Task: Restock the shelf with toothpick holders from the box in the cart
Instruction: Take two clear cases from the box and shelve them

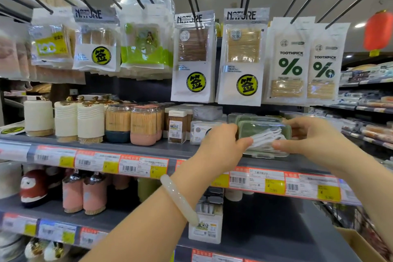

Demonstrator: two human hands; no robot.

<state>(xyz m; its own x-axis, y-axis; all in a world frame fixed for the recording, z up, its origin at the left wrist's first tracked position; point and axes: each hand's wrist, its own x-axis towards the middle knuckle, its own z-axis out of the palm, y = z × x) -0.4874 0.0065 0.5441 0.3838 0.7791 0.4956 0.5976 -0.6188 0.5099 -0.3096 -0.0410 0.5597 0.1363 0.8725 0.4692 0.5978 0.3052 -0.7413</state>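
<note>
A grey store shelf (119,147) crosses mid-frame, price tags (140,166) along its edge, ceiling lights above. Right of centre, the left hand (221,147) and right hand (312,134) grasp a green-lidded clear box (265,134) by its ends, resting on the shelf. Jars (142,125) stand at left; toothpick packs (242,57) hang above. A cardboard box (359,244) sits lower right.

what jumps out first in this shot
Both hands, left and right, hold a green box of white picks at the shelf edge, centre right. Above hang toothpick packs with yellow-green round labels. Left on the shelf stand toothpick jars.
</note>
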